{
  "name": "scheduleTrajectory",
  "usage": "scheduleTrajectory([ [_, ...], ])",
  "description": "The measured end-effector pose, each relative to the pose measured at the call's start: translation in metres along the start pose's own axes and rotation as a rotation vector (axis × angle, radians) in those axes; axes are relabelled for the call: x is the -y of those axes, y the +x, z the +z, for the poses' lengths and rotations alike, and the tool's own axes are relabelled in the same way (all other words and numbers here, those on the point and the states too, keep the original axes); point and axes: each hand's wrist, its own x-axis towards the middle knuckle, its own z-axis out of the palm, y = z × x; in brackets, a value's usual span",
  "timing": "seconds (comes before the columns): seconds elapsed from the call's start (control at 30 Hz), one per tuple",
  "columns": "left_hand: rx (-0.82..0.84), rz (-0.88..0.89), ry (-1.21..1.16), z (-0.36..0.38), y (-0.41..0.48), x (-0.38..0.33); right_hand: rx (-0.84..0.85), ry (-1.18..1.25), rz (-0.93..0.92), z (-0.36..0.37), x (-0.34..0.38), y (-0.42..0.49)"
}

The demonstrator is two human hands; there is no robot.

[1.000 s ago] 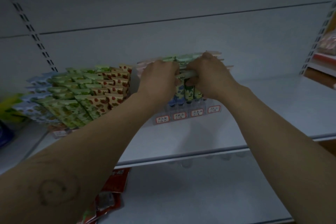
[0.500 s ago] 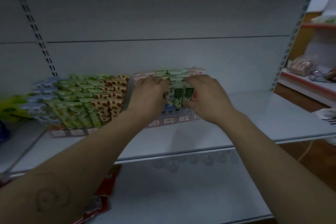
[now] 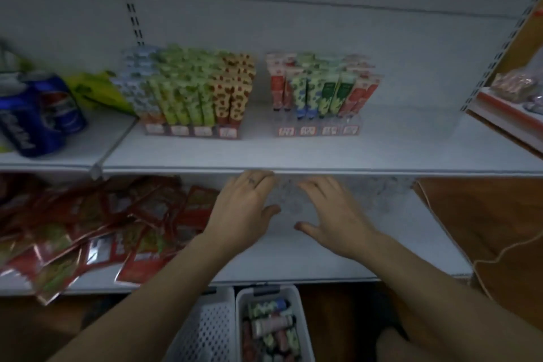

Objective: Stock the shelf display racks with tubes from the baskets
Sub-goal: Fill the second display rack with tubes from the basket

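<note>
Two clear display racks stand on the upper shelf (image 3: 293, 156). The left rack (image 3: 191, 129) is packed with blue, green and spotted orange tubes (image 3: 188, 91). The right rack (image 3: 318, 129) holds red, green and blue-patterned tubes (image 3: 320, 88) in several rows. My left hand (image 3: 244, 209) and my right hand (image 3: 332, 214) hang below that shelf's front edge, over the lower shelf, fingers spread and holding nothing. On the floor below, a white basket (image 3: 302, 320) holds several loose tubes (image 3: 270, 329); beside it a second white basket (image 3: 205, 329) shows only its perforated side.
Red foil packets (image 3: 97, 229) lie piled on the lower shelf's left half. Blue soda cans (image 3: 41, 114) and a yellow bag (image 3: 94, 91) sit at the upper shelf's left. A brown board with a cord (image 3: 484, 229) is at the right, and another shelf unit (image 3: 511, 97) beyond.
Both hands have let go of the tubes in the right rack and dropped down below the upper shelf's edge. The view has pulled back and tilted down, showing the baskets.
</note>
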Motion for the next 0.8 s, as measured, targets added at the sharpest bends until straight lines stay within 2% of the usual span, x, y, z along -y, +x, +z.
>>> scheduleTrajectory([
  [0.17,0.324,-0.144,-0.041,0.047,-0.054,0.001,0.384,0.006,0.079,0.045,0.012,-0.031],
  [0.27,0.503,-0.246,-0.079,0.074,-0.079,0.008,0.576,0.087,0.209,0.077,0.014,-0.039],
  [0.4,0.705,-0.373,-0.159,0.107,-0.123,0.007,0.643,0.386,0.558,0.125,0.02,-0.056],
  [0.47,0.781,-0.423,-0.199,0.123,-0.149,0.003,0.664,0.481,0.652,0.154,0.032,-0.074],
  [0.6,0.932,-0.432,-0.232,0.145,-0.192,-0.01,0.849,0.486,0.638,0.21,0.05,-0.112],
  [0.7,1.026,-0.327,-0.165,0.155,-0.205,-0.019,0.879,0.455,0.6,0.237,0.052,-0.122],
  [0.8,1.029,-0.197,-0.068,0.165,-0.2,-0.026,0.909,0.35,0.531,0.241,0.057,-0.121],
])
